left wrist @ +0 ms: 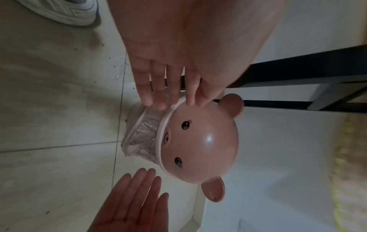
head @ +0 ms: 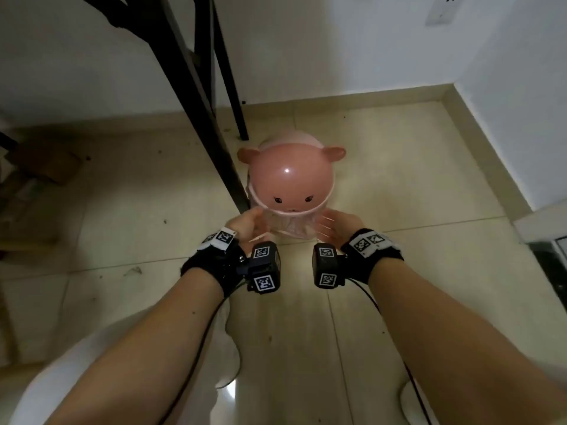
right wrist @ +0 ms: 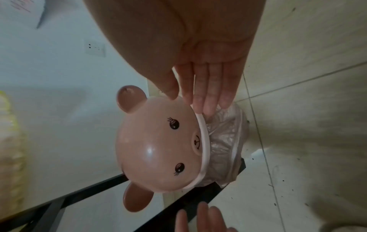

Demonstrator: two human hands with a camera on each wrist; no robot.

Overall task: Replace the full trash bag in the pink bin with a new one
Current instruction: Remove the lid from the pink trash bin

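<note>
The pink bin stands on the tiled floor under a pink bear-face dome lid (head: 290, 182) (left wrist: 200, 141) (right wrist: 157, 141). A clear trash bag (head: 291, 227) (left wrist: 143, 135) (right wrist: 224, 138) hangs crumpled over the bin's rim below the lid. My left hand (head: 251, 222) (left wrist: 168, 100) is at the lid's left side, its fingers straight, with the fingertips at the white rim. My right hand (head: 329, 225) (right wrist: 198, 100) mirrors it on the right, fingers straight, thumb by the lid's top. Neither hand grips anything. The bin's body is mostly hidden.
Black metal frame legs (head: 214, 118) stand just left of and behind the bin. White walls and a baseboard (head: 478, 142) close off the corner. Cardboard (head: 46, 164) lies at the left. My white shoe (left wrist: 65, 12) is near me. Small debris dots the floor.
</note>
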